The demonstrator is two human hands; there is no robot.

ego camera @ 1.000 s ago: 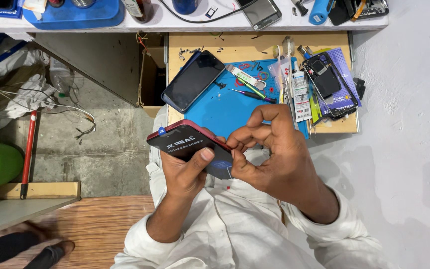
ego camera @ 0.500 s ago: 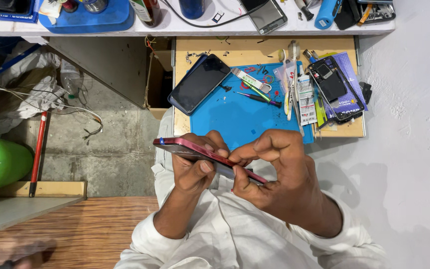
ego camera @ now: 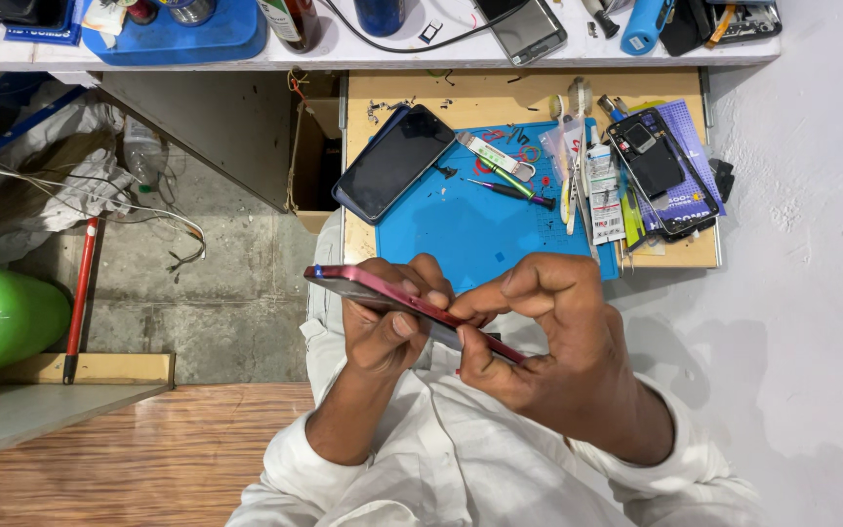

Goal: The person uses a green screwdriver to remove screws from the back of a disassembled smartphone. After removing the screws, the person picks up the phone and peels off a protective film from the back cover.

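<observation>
Both hands grip a slim red-edged smartphone, now turned edge-on where a second ago its dark back faced up. The left hand clasps it underneath; the right hand pinches its lower edge. Beyond them lies a blue rubber work mat.

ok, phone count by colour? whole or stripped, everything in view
Red, held edge-on by the left hand and right hand: 1
Black, on the blue mat: 1
Black, opened up: 1
Grey, on the shelf: 1
Total: 4
</observation>
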